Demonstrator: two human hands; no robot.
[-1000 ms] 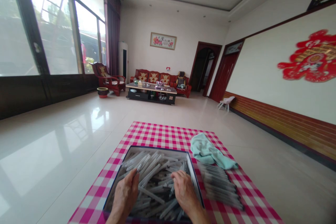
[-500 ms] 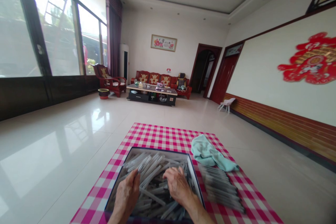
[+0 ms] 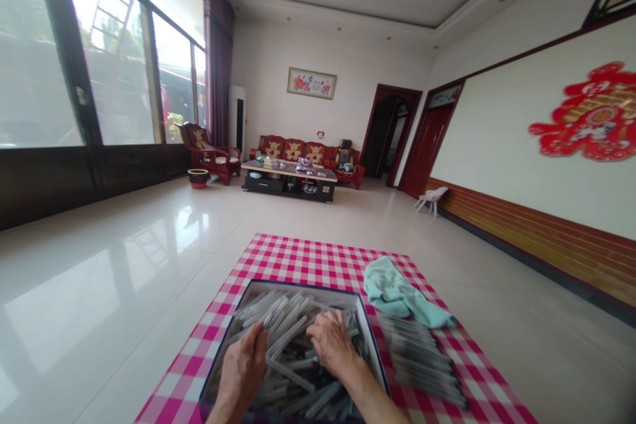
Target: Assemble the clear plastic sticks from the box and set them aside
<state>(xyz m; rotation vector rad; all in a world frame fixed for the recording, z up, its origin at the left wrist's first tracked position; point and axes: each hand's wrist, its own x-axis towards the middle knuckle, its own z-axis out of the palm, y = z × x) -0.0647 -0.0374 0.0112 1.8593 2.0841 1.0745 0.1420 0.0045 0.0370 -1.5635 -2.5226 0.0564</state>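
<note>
A shallow dark-rimmed box (image 3: 373,338) holds a heap of translucent, pen-like plastic tubes (image 3: 291,371). Over its left side is my left hand (image 3: 244,359), thumb and fingers closed around the ends of a few pale tubes (image 3: 272,313) that point up and away. My right hand (image 3: 332,343) reaches into the right half of the heap with its fingers bent down and together. Whatever those fingertips grip is hidden. Beside the box on the right lies a blurred row of pens (image 3: 420,361) with dark ends.
A pink-and-white checked cloth (image 3: 298,253) covers the table under the box. Behind the row of pens lies a crumpled mint-green cloth (image 3: 397,291). Farther off, a low table (image 3: 288,179), a red sofa (image 3: 303,149) and a small white stool (image 3: 431,199) stand on the tiled floor.
My right hand has shifted very slightly within the heap. My left hand keeps its hold on the tubes. The whole view has moved a little.
</note>
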